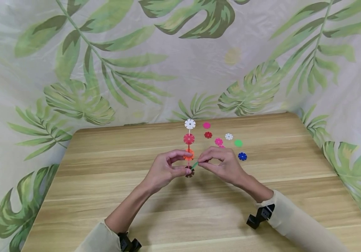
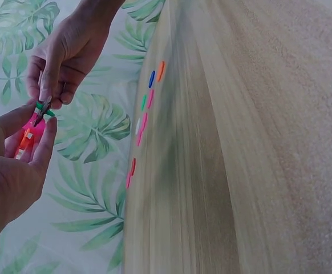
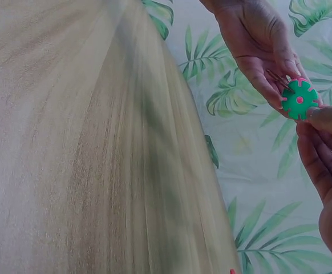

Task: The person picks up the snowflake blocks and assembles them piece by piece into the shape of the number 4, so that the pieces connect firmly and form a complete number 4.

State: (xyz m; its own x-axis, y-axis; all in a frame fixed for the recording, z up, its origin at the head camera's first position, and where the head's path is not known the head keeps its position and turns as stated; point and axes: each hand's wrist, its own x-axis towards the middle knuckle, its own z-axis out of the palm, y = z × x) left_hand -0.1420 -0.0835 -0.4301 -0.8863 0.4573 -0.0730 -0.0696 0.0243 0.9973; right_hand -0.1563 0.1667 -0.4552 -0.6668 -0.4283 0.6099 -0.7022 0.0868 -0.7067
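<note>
Left hand (image 1: 164,168) and right hand (image 1: 223,162) meet near the head view's centre: the left grips a chain (image 1: 189,139) of discs between thumb and fingers, the right pinches a green disc (image 1: 194,165) at the chain's lower end. Leaf-print cloth (image 1: 180,70) fills the top of the frame and runs down both sides; a wooden table (image 1: 105,154) spans the middle and bottom. Sleeves (image 1: 303,220) enter from the lower left and lower right, forearms (image 1: 133,204) slanting inward, a black camera (image 1: 260,215) at each wrist. From bottom to top, the chain shows brown, orange, red and white discs. Loose discs (image 1: 229,137) lie on the table right of it: pink, red, white, green and blue.
</note>
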